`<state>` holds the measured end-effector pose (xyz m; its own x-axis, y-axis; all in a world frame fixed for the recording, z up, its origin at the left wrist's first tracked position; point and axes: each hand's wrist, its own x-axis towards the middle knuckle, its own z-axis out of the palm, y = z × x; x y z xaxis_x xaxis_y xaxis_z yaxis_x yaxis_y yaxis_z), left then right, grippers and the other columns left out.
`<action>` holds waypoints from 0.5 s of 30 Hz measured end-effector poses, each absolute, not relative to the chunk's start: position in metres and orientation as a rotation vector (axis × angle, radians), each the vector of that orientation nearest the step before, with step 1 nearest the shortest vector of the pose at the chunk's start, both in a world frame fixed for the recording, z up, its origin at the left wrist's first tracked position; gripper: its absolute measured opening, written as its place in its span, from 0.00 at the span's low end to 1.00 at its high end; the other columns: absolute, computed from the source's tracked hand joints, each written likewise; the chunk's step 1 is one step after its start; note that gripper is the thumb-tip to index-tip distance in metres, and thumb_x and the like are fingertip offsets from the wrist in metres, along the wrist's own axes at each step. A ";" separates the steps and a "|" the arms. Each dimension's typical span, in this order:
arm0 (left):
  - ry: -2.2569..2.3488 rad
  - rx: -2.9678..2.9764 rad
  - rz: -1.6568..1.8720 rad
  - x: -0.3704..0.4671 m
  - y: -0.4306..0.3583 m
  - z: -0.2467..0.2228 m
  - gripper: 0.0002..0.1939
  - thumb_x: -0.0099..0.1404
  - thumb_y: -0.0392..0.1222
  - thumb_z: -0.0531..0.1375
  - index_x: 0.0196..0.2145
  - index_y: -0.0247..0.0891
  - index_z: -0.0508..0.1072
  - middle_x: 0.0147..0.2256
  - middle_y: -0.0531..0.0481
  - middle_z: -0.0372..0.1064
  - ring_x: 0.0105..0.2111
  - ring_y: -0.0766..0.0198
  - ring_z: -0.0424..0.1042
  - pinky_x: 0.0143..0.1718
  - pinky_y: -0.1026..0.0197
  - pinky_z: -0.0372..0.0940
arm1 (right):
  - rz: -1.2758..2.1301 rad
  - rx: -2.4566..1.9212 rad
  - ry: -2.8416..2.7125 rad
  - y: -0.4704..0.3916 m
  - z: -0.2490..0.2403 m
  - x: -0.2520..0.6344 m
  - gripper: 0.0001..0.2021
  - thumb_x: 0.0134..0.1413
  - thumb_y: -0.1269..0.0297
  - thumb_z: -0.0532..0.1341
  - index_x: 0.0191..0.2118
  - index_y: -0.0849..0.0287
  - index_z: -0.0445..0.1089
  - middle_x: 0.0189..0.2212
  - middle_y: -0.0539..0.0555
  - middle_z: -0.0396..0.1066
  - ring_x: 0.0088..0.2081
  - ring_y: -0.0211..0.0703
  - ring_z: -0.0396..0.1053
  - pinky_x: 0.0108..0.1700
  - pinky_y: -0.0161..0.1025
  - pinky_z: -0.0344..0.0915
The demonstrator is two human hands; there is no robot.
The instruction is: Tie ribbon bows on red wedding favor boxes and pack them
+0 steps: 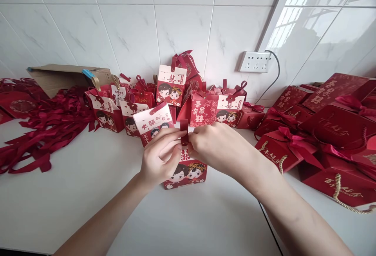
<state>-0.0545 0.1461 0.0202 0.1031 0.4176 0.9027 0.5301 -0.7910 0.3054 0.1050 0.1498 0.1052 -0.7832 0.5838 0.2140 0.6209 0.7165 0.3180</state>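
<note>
A small red wedding candy box (pixel 185 175) with a cartoon couple on its front stands upright on the white table. From its top rises a short dark-red strap (pixel 184 130), with a round stud near the strap's lower end. My left hand (pixel 161 156) pinches the strap from the left, thumb below and fingers above. On the other side, my right hand (pixel 213 142) is closed, its curled fingers at the strap's right edge; its fingertips are mostly hidden. Just behind my left hand leans a white-topped candy box (pixel 154 121), partly covered by that hand.
Several finished-looking candy boxes (pixel 172 85) crowd along the tiled wall. Loose dark-red ribbons (pixel 58 119) heap at left before an open cardboard box (pixel 67 76). Larger red gift boxes (pixel 331 127) with bows and rope handles pile up at right. A socket strip (pixel 254 62) with a cable hangs on the wall.
</note>
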 end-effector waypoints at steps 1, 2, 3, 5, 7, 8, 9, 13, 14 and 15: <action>-0.968 -2.264 -1.799 -0.054 0.146 0.020 0.15 0.59 0.26 0.56 0.42 0.37 0.73 0.39 0.47 0.73 0.38 0.62 0.73 0.39 0.61 0.71 | -0.578 -0.989 -2.825 0.150 0.105 0.105 0.13 0.48 0.83 0.53 0.21 0.63 0.67 0.20 0.54 0.68 0.21 0.42 0.67 0.20 0.37 0.40; -0.959 -2.266 -1.801 -0.054 0.146 0.021 0.15 0.59 0.25 0.56 0.42 0.37 0.73 0.38 0.47 0.73 0.38 0.63 0.73 0.39 0.62 0.70 | -0.573 -0.983 -2.831 0.150 0.105 0.105 0.13 0.48 0.83 0.54 0.21 0.63 0.67 0.20 0.53 0.68 0.21 0.41 0.67 0.20 0.37 0.40; -0.952 -2.268 -1.803 -0.054 0.147 0.021 0.15 0.59 0.25 0.56 0.42 0.37 0.73 0.38 0.48 0.73 0.38 0.63 0.73 0.39 0.63 0.70 | -0.560 -0.980 -2.836 0.150 0.105 0.105 0.13 0.49 0.83 0.54 0.22 0.63 0.68 0.20 0.53 0.68 0.21 0.41 0.67 0.20 0.37 0.40; -0.949 -2.270 -1.800 -0.055 0.147 0.021 0.15 0.59 0.25 0.56 0.42 0.37 0.73 0.39 0.47 0.73 0.38 0.64 0.73 0.40 0.63 0.70 | -0.515 -0.982 -2.839 0.151 0.106 0.106 0.12 0.51 0.81 0.55 0.23 0.63 0.68 0.20 0.52 0.68 0.21 0.39 0.65 0.20 0.37 0.40; -0.953 -2.271 -1.798 -0.055 0.147 0.020 0.16 0.59 0.25 0.56 0.43 0.37 0.73 0.39 0.47 0.73 0.39 0.63 0.73 0.40 0.62 0.71 | -0.429 -1.009 -2.845 0.153 0.108 0.107 0.11 0.53 0.79 0.56 0.24 0.63 0.69 0.21 0.52 0.68 0.20 0.37 0.63 0.21 0.36 0.42; -0.956 -2.272 -1.799 -0.056 0.148 0.020 0.16 0.60 0.26 0.56 0.43 0.37 0.73 0.39 0.47 0.73 0.39 0.63 0.73 0.40 0.62 0.71 | -0.367 -1.033 -2.849 0.154 0.110 0.108 0.10 0.54 0.78 0.56 0.24 0.63 0.69 0.21 0.51 0.68 0.20 0.35 0.62 0.21 0.36 0.43; -0.961 -2.274 -1.800 -0.056 0.148 0.020 0.16 0.60 0.26 0.56 0.43 0.37 0.73 0.39 0.47 0.73 0.39 0.63 0.73 0.40 0.62 0.71 | -0.297 -1.055 -2.849 0.154 0.112 0.110 0.10 0.54 0.77 0.56 0.25 0.63 0.69 0.21 0.51 0.68 0.20 0.34 0.60 0.22 0.36 0.45; -0.998 -2.283 -1.802 -0.056 0.147 0.019 0.14 0.60 0.28 0.57 0.43 0.38 0.73 0.39 0.48 0.73 0.39 0.61 0.73 0.39 0.60 0.72 | -0.112 -1.089 -2.811 0.155 0.118 0.114 0.09 0.57 0.73 0.57 0.27 0.64 0.70 0.20 0.50 0.66 0.20 0.32 0.57 0.24 0.34 0.49; -1.002 -2.284 -1.804 -0.056 0.147 0.019 0.14 0.60 0.28 0.57 0.43 0.38 0.73 0.39 0.48 0.73 0.39 0.61 0.73 0.39 0.60 0.72 | -0.114 -1.090 -2.818 0.154 0.119 0.114 0.09 0.57 0.72 0.57 0.27 0.64 0.70 0.21 0.50 0.66 0.20 0.32 0.57 0.24 0.34 0.49; -0.999 -2.284 -1.809 -0.056 0.147 0.019 0.14 0.60 0.28 0.57 0.43 0.38 0.73 0.39 0.47 0.73 0.39 0.61 0.73 0.39 0.60 0.72 | -0.130 -1.098 -2.834 0.154 0.119 0.114 0.09 0.56 0.73 0.57 0.27 0.64 0.70 0.21 0.51 0.67 0.21 0.32 0.58 0.24 0.34 0.49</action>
<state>-0.0557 0.1467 0.0189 0.1004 0.4446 0.8901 0.5164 -0.7879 0.3353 0.1136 0.1537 0.1188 -0.7351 0.6665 0.1239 0.6751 0.7365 0.0435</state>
